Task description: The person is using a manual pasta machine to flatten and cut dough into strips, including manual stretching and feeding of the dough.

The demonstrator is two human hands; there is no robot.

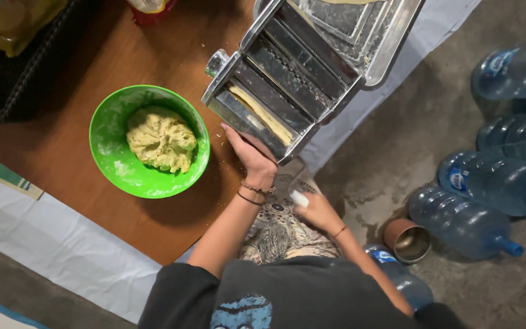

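Observation:
A metal pasta machine stands at the edge of the wooden table. A pale strip of dough lies in its lower slot. My left hand reaches up against the machine's lower edge, just below that strip; its fingertips are hidden under the metal. My right hand is closed around the white crank handle beside the table edge. Left of my left arm, a green bowl holds a lump of yellow dough.
Several big blue water bottles lie on the concrete floor at the right, with a copper cup near them. A white cloth hangs off the table edges. A dark basket sits at the table's far left.

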